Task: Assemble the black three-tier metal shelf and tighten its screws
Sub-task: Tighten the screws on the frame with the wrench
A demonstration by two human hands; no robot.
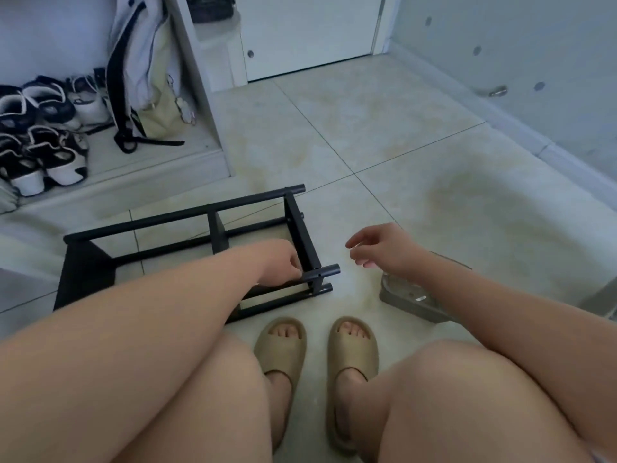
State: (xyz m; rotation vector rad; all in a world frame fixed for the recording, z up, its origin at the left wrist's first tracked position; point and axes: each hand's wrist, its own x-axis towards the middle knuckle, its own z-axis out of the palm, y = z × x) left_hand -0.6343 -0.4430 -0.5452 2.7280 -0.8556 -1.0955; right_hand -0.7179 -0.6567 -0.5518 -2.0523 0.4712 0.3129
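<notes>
The left hand (283,262) is grasping the black metal shelf frame (187,215), its fingers curled around the near upper tube (325,271) just beside the frame's right end bar. The right hand (380,245) is released: it hovers clear of the frame with loosely bent fingers and holds nothing.

The shelf frame lies on the tiled floor (400,145) in front of the person's knees, left of centre, running from a solid black panel at its left end to the flat end bar at its right. Long black tubes join the 2 ends, and a short cross piece stands about midway. At the right end 3 tube tips stick out past the bar, 2 near and 1 far.

Under the right wrist, a grey shallow tray (410,300) sits on the floor, partly hidden by the forearm; what it holds cannot be made out. Between the knees, 2 beige slippers (283,345) rest on the tiles, toes towards the frame.

Farther off at the left, an open white cabinet (213,128) holds several black-and-white shoes (43,135) and a pale bag (147,78) with dark straps. A white door (310,28) closes the far wall, and a small metal door stop (498,91) sits at the base of the right-hand wall.
</notes>
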